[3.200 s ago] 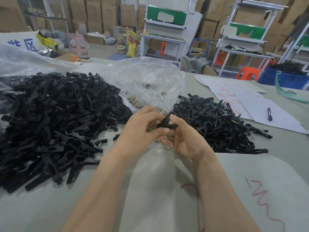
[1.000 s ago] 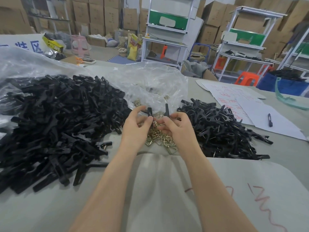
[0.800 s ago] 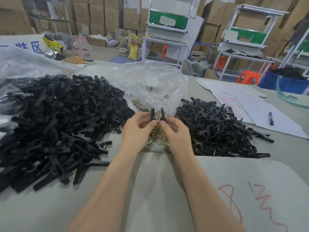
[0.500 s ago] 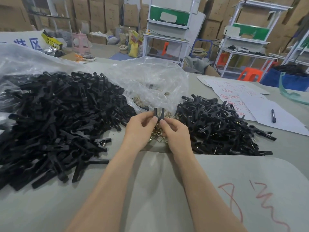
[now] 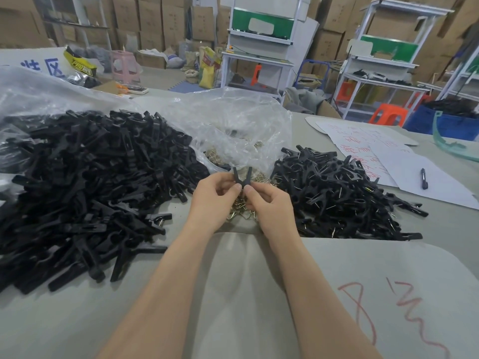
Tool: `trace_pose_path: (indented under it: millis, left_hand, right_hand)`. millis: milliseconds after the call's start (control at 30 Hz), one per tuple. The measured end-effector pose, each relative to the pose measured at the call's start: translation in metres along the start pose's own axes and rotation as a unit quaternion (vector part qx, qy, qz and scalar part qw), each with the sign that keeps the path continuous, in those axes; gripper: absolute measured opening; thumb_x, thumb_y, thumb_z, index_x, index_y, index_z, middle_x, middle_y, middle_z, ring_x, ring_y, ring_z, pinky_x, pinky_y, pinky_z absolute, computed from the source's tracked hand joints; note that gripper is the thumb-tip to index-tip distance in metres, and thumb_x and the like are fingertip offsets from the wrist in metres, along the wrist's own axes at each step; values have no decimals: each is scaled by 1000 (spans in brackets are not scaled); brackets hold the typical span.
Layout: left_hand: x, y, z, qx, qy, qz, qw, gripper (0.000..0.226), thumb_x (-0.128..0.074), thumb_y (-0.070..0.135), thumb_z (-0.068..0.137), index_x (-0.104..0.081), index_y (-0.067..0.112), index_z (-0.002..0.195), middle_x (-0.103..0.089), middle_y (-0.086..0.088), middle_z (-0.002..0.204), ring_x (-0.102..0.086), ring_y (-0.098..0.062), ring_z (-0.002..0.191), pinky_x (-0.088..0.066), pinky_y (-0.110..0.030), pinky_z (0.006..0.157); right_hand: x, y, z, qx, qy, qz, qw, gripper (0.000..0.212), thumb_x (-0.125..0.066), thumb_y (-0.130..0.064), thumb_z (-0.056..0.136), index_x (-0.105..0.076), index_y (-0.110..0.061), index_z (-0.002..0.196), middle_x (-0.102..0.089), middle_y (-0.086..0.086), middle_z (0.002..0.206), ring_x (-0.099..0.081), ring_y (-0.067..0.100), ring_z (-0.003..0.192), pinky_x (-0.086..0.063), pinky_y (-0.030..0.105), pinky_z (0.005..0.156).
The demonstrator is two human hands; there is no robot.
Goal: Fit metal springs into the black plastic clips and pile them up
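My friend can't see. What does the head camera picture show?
A left hand and a right hand pinch one black plastic clip, its two arms spread upward in a V, over a small heap of gold-coloured metal springs. A big pile of black plastic pieces lies left, a smaller pile right.

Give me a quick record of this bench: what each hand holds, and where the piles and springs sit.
left hand: pinches black clip, left side
right hand: pinches its right side
clip pose: upright, prongs spread in a V
springs: loose heap beneath the hands, by the clear bag
large pile: black pieces, left
small pile: clips showing metal wire, right
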State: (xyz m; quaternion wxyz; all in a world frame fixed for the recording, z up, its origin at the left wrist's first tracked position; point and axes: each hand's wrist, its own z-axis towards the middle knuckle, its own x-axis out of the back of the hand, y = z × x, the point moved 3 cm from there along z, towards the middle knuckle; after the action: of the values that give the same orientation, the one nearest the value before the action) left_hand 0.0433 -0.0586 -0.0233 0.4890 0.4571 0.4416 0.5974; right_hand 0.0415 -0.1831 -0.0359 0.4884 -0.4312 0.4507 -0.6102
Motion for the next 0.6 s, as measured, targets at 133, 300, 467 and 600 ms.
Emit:
trace_pose_path:
  millis: [133, 300, 467, 600]
  left_hand:
    - [1, 0, 0, 17, -11, -30, 999, 14, -63, 9, 90, -69, 22, 92, -73, 1, 91, -68, -13, 92, -52, -35, 93]
    - [2, 0, 1, 23, -7, -42, 999, 10, -63, 10, 90, -68, 17, 96, -72, -5, 95, -67, -20, 96, -51, -42, 95]
    - [2, -2, 1, 32, -11, -72, 997, 9, -65, 11, 89, -67, 14, 97, -70, -2, 89, -67, -12, 86, -55, -23, 80]
    - [0, -2, 1, 39, 2, -78, 996, 16, -64, 8, 89, -66, 5, 105, -71, -4, 88, -67, -8, 78, -54, -15, 72]
  right_hand:
    - [2, -3, -1, -1, -9, 52, 999, 21, -63, -3, 89, -66, -24, 85, -72, -13, 72, -66, -3, 71, -51, 12, 66]
    - [3, -3, 2, -39, -3, 89, 995, 8, -62, -8, 91, -69, -9, 94, -68, -5, 70, -61, 6, 66, -52, 19, 67]
    - [6, -2, 1, -63, -9, 104, 993, 7, -63, -11, 91, -69, -10, 93, -67, -5, 69, -59, 5, 62, -53, 19, 66]
    - [5, -5, -1, -70, -21, 130, 989, 5, -65, -9, 89, -67, -14, 89, -68, -4, 66, -58, 7, 60, -51, 19, 64]
